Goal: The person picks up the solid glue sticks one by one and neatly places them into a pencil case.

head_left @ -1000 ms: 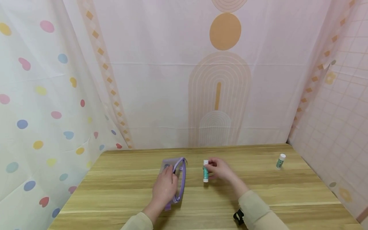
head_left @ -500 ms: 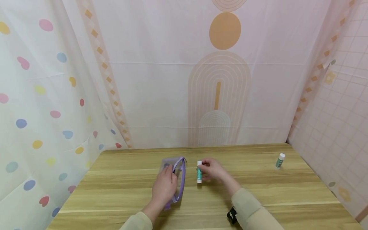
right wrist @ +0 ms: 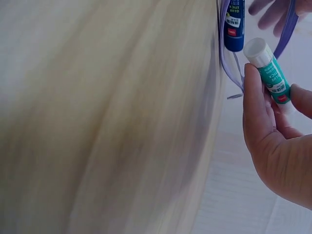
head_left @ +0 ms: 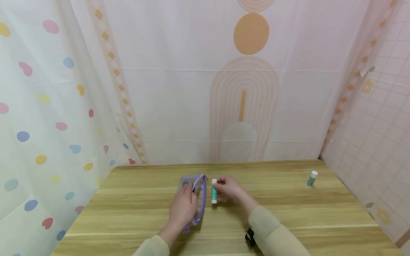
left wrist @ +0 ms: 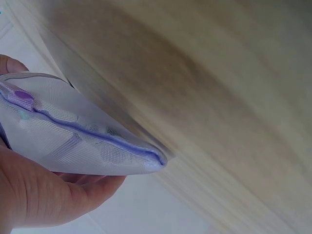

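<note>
teal tube point(right wrist: 274, 78): "GLUE STICK" | blue tube point(right wrist: 234, 27): "GLUE STICK" | other print on both: too small

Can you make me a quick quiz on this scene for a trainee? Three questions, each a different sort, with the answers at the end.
1. Open question: What does the right hand hold?
2. True or false: In the head view, the lone glue stick out on the table is to the left of the purple pouch.
3. Multiple choice: In the right wrist view, what is the main colour of the stick at the opening of the purple pouch? (a) pink (b) dark blue (c) brown

Key:
1. A green glue stick with white ends.
2. False; it is far to the right.
3. (b)
</note>
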Demonstrator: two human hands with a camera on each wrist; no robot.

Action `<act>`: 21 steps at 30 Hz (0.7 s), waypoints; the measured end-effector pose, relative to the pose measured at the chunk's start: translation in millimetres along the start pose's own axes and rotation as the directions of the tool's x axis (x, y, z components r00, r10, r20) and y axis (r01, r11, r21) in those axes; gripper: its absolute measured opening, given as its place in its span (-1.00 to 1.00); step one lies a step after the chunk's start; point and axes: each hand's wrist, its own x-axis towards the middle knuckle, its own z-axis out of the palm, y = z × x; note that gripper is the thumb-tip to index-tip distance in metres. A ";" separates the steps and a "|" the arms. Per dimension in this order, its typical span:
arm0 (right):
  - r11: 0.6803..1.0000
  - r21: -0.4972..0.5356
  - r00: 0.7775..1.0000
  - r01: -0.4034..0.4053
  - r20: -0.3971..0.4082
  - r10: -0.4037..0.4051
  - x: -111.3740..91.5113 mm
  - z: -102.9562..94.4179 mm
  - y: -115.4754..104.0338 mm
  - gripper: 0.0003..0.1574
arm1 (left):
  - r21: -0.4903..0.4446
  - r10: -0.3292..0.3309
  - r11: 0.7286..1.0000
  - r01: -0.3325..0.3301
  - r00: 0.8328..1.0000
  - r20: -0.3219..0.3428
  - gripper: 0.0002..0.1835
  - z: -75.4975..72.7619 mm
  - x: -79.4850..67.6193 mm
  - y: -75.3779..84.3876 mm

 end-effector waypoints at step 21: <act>0.995 0.048 0.996 -0.085 0.012 0.085 20.7 35.2 5.4 -0.85 | 0.006 0.002 1.000 -0.002 1.000 0.021 -0.50 -2.6 -0.6 1.3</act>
